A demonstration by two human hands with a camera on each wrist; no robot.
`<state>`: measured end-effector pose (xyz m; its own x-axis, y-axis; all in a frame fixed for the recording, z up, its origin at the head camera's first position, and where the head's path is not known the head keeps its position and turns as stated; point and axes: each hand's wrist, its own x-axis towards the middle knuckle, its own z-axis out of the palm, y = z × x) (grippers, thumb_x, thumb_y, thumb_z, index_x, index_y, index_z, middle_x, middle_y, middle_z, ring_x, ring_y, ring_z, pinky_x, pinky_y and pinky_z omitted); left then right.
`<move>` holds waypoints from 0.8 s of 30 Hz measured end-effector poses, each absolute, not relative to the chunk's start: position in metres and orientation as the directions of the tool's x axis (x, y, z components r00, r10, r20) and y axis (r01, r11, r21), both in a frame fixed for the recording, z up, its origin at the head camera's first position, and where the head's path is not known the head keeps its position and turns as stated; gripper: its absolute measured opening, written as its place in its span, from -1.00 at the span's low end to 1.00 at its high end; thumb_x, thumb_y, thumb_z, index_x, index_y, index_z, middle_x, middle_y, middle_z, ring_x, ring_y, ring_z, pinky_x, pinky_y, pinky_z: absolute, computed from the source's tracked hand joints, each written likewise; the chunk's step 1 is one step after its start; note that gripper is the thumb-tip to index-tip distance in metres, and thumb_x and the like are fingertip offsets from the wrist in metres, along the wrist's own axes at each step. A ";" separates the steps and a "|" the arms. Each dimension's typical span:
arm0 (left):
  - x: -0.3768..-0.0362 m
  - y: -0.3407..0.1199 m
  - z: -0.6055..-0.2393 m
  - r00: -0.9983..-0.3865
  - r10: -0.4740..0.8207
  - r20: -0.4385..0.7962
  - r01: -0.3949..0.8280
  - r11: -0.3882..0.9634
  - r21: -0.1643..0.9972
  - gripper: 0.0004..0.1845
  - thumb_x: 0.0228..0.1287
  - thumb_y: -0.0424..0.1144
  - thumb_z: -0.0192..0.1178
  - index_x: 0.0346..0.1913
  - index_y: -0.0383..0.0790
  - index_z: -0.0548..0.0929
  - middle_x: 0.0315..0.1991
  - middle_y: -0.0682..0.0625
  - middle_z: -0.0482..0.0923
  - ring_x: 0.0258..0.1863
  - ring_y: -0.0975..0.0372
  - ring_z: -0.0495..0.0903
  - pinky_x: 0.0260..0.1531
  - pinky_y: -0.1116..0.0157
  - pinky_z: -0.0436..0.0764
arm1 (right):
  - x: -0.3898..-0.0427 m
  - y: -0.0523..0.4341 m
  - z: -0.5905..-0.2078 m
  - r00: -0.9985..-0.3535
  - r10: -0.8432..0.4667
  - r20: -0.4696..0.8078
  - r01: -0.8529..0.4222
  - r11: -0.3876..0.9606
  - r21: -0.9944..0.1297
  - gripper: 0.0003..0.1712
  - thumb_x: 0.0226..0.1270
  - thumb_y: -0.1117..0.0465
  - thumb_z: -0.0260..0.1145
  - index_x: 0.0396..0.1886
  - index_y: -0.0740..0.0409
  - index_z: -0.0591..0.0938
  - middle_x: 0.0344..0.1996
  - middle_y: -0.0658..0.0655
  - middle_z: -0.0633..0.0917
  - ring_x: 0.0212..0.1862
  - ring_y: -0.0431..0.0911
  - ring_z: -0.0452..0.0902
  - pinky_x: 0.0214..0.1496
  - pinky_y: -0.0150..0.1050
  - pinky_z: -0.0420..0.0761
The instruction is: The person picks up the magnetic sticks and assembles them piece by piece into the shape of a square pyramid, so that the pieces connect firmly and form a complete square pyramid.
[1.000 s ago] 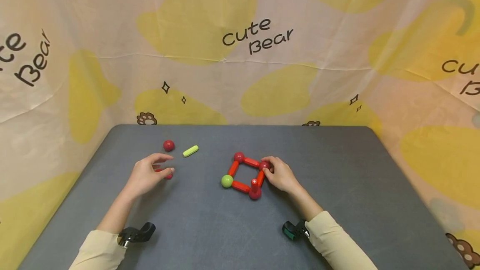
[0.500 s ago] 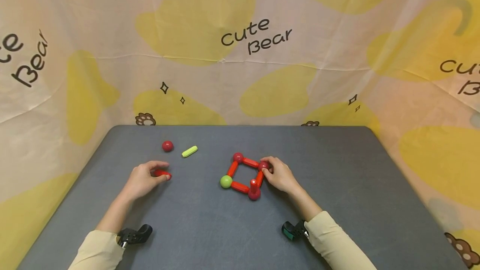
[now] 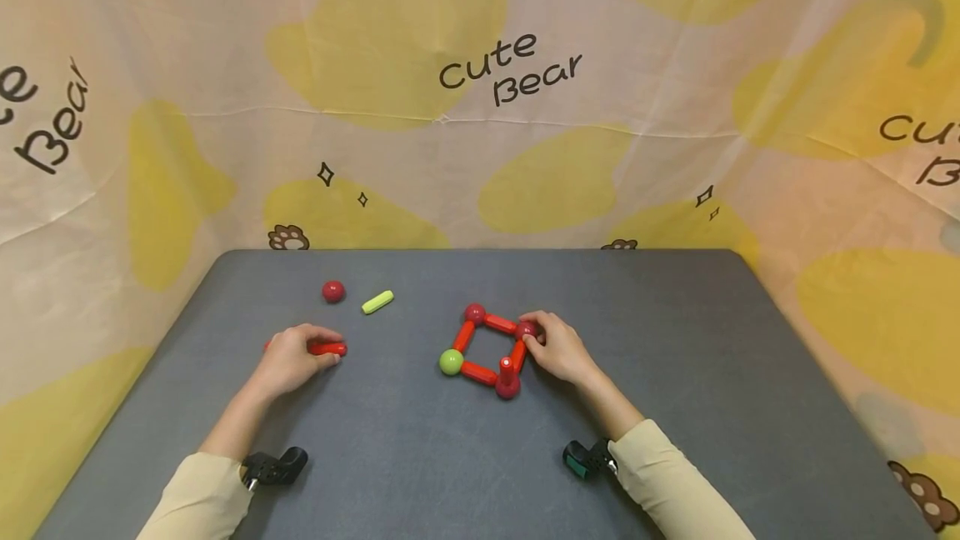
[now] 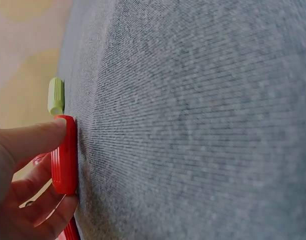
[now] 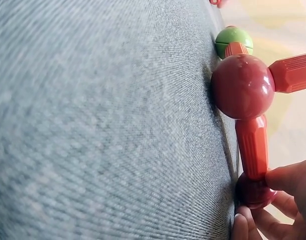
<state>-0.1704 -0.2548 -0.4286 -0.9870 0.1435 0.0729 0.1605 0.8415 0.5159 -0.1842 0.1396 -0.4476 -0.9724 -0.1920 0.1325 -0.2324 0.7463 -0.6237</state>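
Red ribbed rod (image 4: pixel 64 155) pinched in left hand (image 3: pixel 288 359) fingers — right hand (image 3: pixel 561 350) grips the square's (image 3: pixel 491 350) corner ball (image 3: pixel 527 329).

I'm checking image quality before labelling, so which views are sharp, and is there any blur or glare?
Head view: evenly lit and sharp, soft shadows on the grey felt table. Left wrist view: the red ribbed plastic stick is sharp, the near cloth blurs. Right wrist view: the glossy dark red ball shows faint glare, the foreground is soft.

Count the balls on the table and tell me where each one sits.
5: loose red ball at far left; four at the square's corners: far red ball, green ball, near red ball, and red corner ball in the right hand.
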 end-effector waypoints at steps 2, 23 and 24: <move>-0.172 -0.254 -0.429 -0.986 0.152 0.066 0.164 0.843 0.512 -0.76 -0.05 -0.34 0.35 -0.22 -0.24 0.71 -0.25 -0.18 0.62 -0.25 0.04 0.52 -0.29 0.19 0.41 | -0.184 0.140 -0.447 -0.972 -0.193 0.131 -0.232 0.746 -0.624 -0.68 0.14 0.28 0.29 -0.06 0.16 0.60 -0.41 0.09 0.55 -0.42 -0.15 0.40 -0.36 -0.28 0.41; -0.175 -0.240 -0.424 -0.974 0.212 0.083 0.222 0.802 0.554 -0.81 -0.04 -0.37 0.36 -0.28 -0.19 0.68 -0.37 -0.02 0.61 -0.38 0.19 0.50 -0.35 0.23 0.42 | -0.184 0.139 -0.448 -0.971 -0.194 0.140 -0.239 0.748 -0.619 -0.68 0.15 0.28 0.29 -0.06 0.16 0.60 -0.37 0.10 0.57 -0.39 -0.13 0.44 -0.32 -0.25 0.45; -0.175 -0.238 -0.423 -0.974 0.211 0.081 0.219 0.795 0.566 -0.80 -0.04 -0.37 0.36 -0.27 -0.19 0.68 -0.36 -0.02 0.62 -0.38 0.19 0.51 -0.34 0.23 0.43 | -0.184 0.139 -0.447 -0.970 -0.195 0.142 -0.241 0.748 -0.618 -0.68 0.14 0.29 0.29 -0.06 0.16 0.60 -0.37 0.10 0.57 -0.39 -0.13 0.44 -0.32 -0.25 0.45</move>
